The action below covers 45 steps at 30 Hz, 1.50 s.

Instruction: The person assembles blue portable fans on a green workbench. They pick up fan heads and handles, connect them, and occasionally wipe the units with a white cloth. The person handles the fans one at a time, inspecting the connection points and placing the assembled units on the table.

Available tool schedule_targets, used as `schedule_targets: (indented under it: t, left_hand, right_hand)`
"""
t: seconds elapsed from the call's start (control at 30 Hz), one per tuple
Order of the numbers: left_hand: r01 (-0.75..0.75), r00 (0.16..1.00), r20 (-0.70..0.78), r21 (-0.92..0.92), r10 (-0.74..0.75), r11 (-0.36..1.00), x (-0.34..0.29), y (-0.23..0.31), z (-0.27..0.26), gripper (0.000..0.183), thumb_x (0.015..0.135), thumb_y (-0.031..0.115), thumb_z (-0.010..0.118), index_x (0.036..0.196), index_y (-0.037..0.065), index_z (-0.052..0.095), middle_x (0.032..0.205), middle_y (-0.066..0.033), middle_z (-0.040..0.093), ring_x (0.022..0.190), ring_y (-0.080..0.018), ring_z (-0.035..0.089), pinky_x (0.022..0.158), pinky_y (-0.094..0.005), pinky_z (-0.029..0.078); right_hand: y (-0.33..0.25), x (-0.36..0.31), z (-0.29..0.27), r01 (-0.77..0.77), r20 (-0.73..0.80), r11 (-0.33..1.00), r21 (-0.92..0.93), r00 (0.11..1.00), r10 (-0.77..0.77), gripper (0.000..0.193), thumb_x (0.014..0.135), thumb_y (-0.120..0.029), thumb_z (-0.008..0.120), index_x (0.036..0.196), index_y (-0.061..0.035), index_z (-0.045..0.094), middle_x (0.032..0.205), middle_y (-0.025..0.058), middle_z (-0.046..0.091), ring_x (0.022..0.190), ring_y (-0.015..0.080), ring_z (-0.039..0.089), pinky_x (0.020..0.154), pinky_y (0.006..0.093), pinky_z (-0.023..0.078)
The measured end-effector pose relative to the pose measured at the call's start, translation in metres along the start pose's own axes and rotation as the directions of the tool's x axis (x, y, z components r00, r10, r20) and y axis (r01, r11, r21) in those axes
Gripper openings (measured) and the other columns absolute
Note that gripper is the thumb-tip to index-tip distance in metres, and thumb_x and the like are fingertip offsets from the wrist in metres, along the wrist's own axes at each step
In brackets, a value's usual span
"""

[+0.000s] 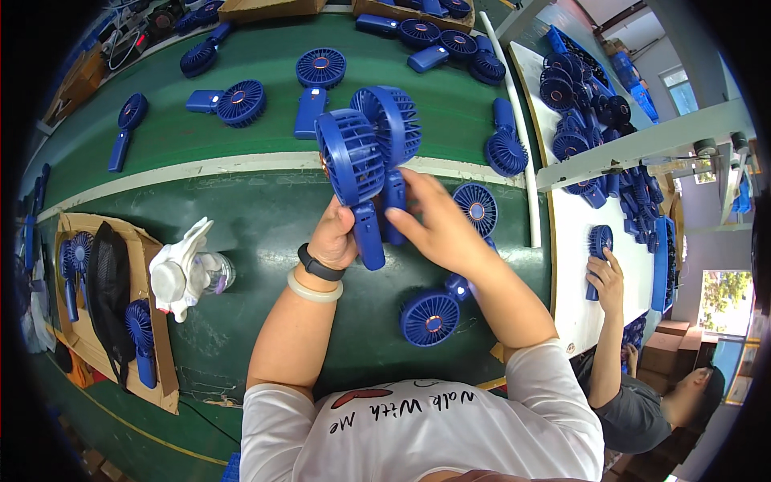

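Observation:
My left hand (331, 234) is closed round the handle of a blue handheld fan (352, 161), held upright over the green table. Close beside it, my right hand (436, 225) grips a second blue handheld fan (389, 122) by its handle. The two caged heads overlap in view, so I cannot tell if they touch. On the table right of my right hand lies a fan (475, 210), partly covered by my forearm. Nearer to me, another fan (430, 318) rests with its grille up.
Several fans (321, 67) lie spread on the green belt (177, 145) beyond a pale rail. A cardboard box (165, 361) with fans and a black pouch stands left, near a white-wrapped jar (181, 273). At right, a co-worker's hand (609, 277) holds a fan on a white table (570, 313).

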<state>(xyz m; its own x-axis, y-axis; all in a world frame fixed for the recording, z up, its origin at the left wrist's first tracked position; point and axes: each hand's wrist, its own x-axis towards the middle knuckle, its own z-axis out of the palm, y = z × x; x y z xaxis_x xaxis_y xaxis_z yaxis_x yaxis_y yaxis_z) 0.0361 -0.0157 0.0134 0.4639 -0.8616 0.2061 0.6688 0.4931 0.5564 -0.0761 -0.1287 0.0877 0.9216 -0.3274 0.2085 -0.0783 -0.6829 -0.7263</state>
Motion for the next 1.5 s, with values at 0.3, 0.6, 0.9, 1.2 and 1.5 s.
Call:
schedule_targets:
  t: [0.3,0.6,0.9,1.2,1.5]
  left_hand:
    - [0.051,0.999,0.009,-0.126,-0.05,0.991,0.002,0.003,-0.01,0.086,0.074,0.052,0.07,0.139,0.01,0.031,0.141,-0.0112,0.036,0.125,-0.029,0.041,0.098,-0.0464,0.04]
    - [0.046,0.953,-0.3,0.047,-0.029,0.998,0.004,0.002,0.004,0.058,0.089,0.012,0.06,0.133,0.021,0.022,0.116,-0.013,0.052,0.096,-0.025,0.061,0.072,-0.0392,0.058]
    - [0.108,0.959,-0.269,0.048,-0.091,0.993,0.001,0.003,-0.001,0.045,0.077,0.002,0.069,0.112,0.012,0.043,0.093,-0.0068,0.057,0.08,-0.0153,0.06,0.046,-0.022,0.044]
    - [0.115,0.977,-0.177,-0.012,-0.115,0.993,-0.002,0.002,-0.001,0.034,0.075,0.002,0.069,0.1,0.011,0.048,0.09,-0.0059,0.053,0.088,-0.0216,0.057,0.063,-0.0312,0.052]
    - [0.094,0.985,-0.139,-0.041,-0.099,0.995,-0.001,0.0,-0.005,0.037,0.07,0.0,0.071,0.1,0.009,0.049,0.096,-0.0064,0.055,0.093,-0.0192,0.057,0.083,-0.0384,0.05]
  right_hand:
    - [0.012,0.013,-0.003,-0.315,0.237,0.241,0.918,0.923,0.304,0.037,0.087,-0.007,0.055,0.12,-0.0018,0.04,0.1,0.0179,0.06,0.079,0.0241,0.066,0.069,0.032,0.056]
    - [0.014,0.009,-0.01,-0.227,0.115,0.378,0.898,0.948,0.295,0.032,0.084,-0.011,0.06,0.111,0.0011,0.049,0.098,0.0205,0.063,0.087,0.0292,0.066,0.077,0.0384,0.056]
    - [0.015,0.009,-0.008,-0.235,0.072,0.433,0.87,0.93,0.36,0.031,0.084,-0.003,0.056,0.114,0.002,0.051,0.099,0.0124,0.064,0.086,0.0199,0.065,0.079,0.0315,0.052]
    - [0.019,0.007,-0.006,-0.198,0.022,0.503,0.841,0.942,0.334,0.034,0.083,-0.008,0.059,0.114,0.0002,0.05,0.102,0.0171,0.063,0.089,0.0245,0.065,0.079,0.0356,0.053]
    - [0.013,0.011,-0.006,-0.202,0.042,0.422,0.884,0.933,0.357,0.032,0.083,-0.002,0.054,0.114,-0.0002,0.048,0.104,0.0144,0.062,0.092,0.0218,0.064,0.082,0.0344,0.051]
